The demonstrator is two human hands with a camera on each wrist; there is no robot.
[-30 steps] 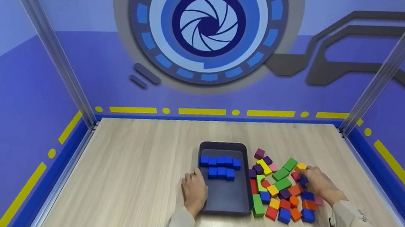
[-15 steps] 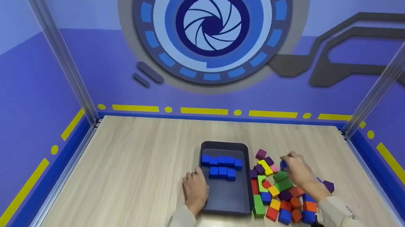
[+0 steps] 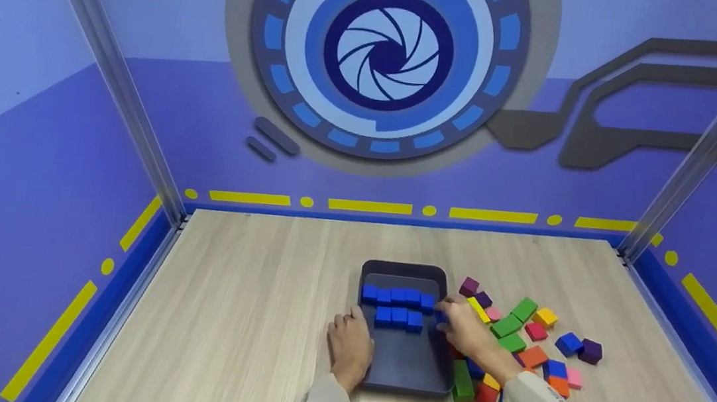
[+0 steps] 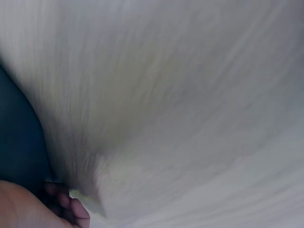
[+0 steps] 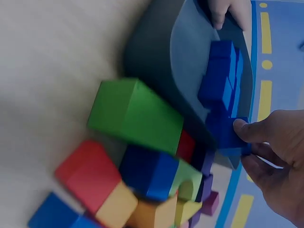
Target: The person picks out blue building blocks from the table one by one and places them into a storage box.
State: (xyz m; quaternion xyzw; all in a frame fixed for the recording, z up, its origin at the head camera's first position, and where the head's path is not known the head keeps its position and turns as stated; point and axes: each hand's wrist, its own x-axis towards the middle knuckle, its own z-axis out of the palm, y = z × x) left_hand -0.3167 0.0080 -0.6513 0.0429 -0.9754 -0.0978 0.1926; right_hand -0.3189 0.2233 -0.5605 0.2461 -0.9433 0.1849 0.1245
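A dark grey tray (image 3: 408, 366) lies on the table with two rows of blue cubes (image 3: 398, 318) in its far half. My left hand (image 3: 351, 348) grips the tray's left wall, the thumb by the inner side and the fingers outside. In the left wrist view, curled fingers (image 4: 71, 209) show beside the dark wall. Between thumb and fingertips, my right hand (image 3: 468, 332) pinches a blue cube (image 5: 230, 137) at the tray's right wall, level with the gap at the right end of the nearer row. The right wrist view shows this cube close by the others.
A loose pile of coloured blocks lies right of the tray, among them a green block (image 5: 135, 111), a red block (image 5: 90, 173) and a yellow block (image 3: 546, 317). A blue block (image 3: 569, 343) and a purple block (image 3: 590, 351) lie at its right edge. Walls enclose the table.
My right hand has carried the blue cube leftward from the pile's far right side to the tray. My left hand has stayed on the tray, and the head view has shifted slightly.
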